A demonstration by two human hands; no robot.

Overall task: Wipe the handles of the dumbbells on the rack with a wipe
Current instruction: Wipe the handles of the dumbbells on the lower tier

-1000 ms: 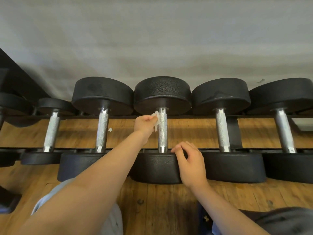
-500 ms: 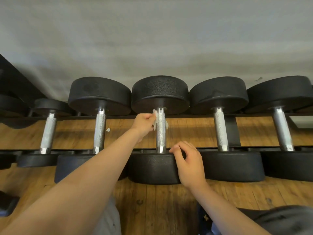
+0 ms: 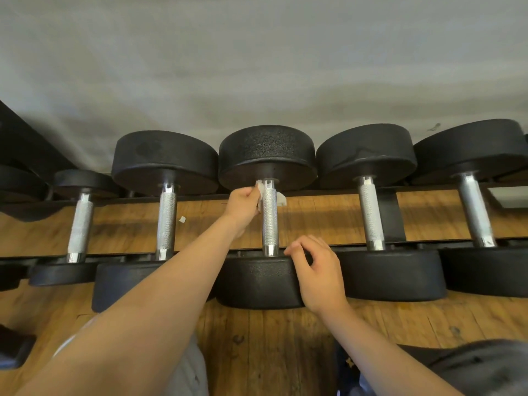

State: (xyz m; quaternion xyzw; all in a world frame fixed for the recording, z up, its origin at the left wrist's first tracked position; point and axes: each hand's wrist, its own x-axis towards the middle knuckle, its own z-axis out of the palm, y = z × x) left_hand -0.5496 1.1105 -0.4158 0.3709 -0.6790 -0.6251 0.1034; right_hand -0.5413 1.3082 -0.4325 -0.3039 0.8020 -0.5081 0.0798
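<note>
In the head view, the wipe [image 3: 281,199] is pinched by the left hand [image 3: 243,204] against the far end of the middle dumbbell's handle [image 3: 270,224], on the rack [image 3: 393,218]. The right hand [image 3: 321,271] holds nothing, and its bent fingers [image 3: 297,247] rest on the near head [image 3: 257,281]. The wipe is best wrapped round the knurling and drawn along its full length, with the dumbbell steadied.

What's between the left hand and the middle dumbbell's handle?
A white wipe, pinched by the left hand against the top end of the handle. Shows in the head view.
</note>
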